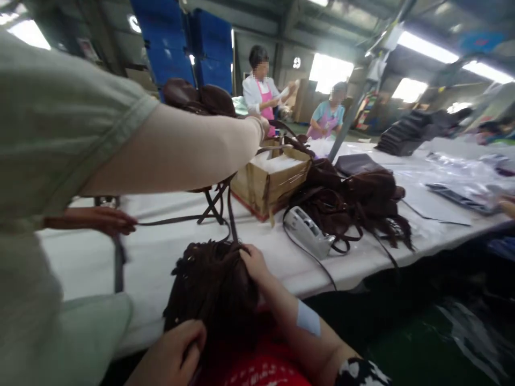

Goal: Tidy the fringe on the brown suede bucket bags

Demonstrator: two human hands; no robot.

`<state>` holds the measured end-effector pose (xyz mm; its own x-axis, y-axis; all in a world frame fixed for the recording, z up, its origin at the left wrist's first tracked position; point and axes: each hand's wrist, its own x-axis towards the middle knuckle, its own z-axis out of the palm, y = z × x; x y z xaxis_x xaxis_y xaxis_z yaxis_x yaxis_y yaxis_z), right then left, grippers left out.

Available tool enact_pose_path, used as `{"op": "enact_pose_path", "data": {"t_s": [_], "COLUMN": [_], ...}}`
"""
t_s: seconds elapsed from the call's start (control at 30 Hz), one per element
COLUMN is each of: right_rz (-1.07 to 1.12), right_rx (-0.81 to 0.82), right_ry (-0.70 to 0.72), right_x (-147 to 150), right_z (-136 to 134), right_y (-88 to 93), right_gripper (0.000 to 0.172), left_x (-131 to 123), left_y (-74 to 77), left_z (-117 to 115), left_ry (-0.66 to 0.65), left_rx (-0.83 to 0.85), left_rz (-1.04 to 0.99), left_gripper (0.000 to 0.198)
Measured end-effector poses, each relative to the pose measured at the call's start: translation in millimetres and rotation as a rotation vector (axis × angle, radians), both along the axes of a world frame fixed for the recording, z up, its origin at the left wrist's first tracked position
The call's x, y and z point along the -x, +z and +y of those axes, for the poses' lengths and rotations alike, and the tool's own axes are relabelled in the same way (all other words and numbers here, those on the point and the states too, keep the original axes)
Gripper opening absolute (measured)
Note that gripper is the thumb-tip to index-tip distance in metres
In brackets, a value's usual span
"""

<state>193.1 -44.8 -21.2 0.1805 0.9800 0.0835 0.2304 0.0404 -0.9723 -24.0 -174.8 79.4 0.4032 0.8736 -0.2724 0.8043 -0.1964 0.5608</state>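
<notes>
A dark brown fringed bag (209, 284) rests against the table's front edge, close to my body, its strap running up across the table. My right hand (253, 262) grips the bag's top right edge, fingers curled over it. At the bag's lower left side my left hand (183, 346) is closed, its fingers curled against the bag; the fingertips are partly hidden. A silver-grey tape dispenser (308, 231) stands on the table to the right of the bag, with a thin dark strap or cord looping around it.
A co-worker's arm (193, 145) reaches across from the left, over the white table (153, 262). Beyond the bag stands a cardboard box (269, 182) with white contents. Brown bags (362, 182) pile up on its right, beside a metal pole (350, 107). Other people work behind.
</notes>
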Motion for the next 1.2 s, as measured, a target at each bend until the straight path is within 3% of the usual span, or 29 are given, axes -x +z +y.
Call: {"op": "enact_pose_path", "data": {"t_s": [0.13, 0.23, 0.3, 0.43, 0.53, 0.63, 0.7, 0.77, 0.83, 0.93, 1.0, 1.07, 1.13, 1.2], "right_rz": [0.073, 0.101, 0.109, 0.018, -0.071, -0.111, -0.158, -0.212, -0.247, -0.255, -0.28, -0.337, -0.418, -0.522], "right_rx": [0.006, 0.0, -0.002, -0.119, -0.271, -0.369, -0.402, -0.412, -0.428, -0.511, -0.592, -0.628, -0.59, -0.496], "right_ry": [0.031, 0.032, 0.031, -0.036, -0.106, -0.021, 0.123, 0.256, 0.309, 0.2, 0.075, 0.037, 0.175, 0.392], "right_x": [-0.6, 0.5, 0.6, 0.1, 6.2, 19.7, 27.0, 28.1, 21.7, 4.7, -4.9, -9.1, -7.4, -1.4], "right_z": [2.5, 2.2, 0.6, -16.5, -50.4, -93.6, -116.6, -129.4, -132.6, -127.0, -119.3, -108.6, -95.7, -83.6], "right_y": [-9.9, -10.7, -5.2, 20.3, 42.2, 56.3, 62.5, 69.4, 79.8, 103.3, 121.2, 134.4, 135.6, 120.6], "right_gripper": [0.027, 0.028, 0.029, 0.026, 0.021, 0.016, 0.016, 0.015, 0.012, 0.017, 0.024, 0.033, 0.038, 0.037], "left_x": [12.6, 14.3, 8.1, -12.3, -27.4, -42.2, -49.8, -51.5, -44.9, -24.6, -13.1, -9.4, -14.7, -25.7], "left_y": [35.3, 41.0, 32.0, -4.5, -23.2, -26.4, -24.5, -19.3, -7.3, 28.2, 57.9, 81.0, 87.2, 71.3], "left_z": [-27.8, -33.5, -24.9, 13.1, 42.8, 65.8, 77.8, 87.3, 94.4, 101.7, 105.2, 108.2, 110.8, 112.8], "left_ry": [-0.012, -0.024, 0.086, 0.268, 0.406, 0.535, 0.569, 0.579, 0.54, 0.347, 0.205, 0.061, -0.073, -0.13], "left_rx": [0.131, 0.124, 0.04, -0.007, 0.103, 0.236, 0.206, 0.07, -0.132, -0.378, -0.457, -0.49, -0.477, -0.421], "left_rz": [-0.036, -0.114, -0.121, -0.146, -0.409, -0.724, -0.765, -0.697, -0.567, -0.264, -0.033, 0.151, 0.257, 0.315], "left_gripper": [0.014, 0.016, 0.02, 0.046, 0.06, 0.064, 0.058, 0.05, 0.041, 0.031, 0.024, 0.018, 0.017, 0.021]}}
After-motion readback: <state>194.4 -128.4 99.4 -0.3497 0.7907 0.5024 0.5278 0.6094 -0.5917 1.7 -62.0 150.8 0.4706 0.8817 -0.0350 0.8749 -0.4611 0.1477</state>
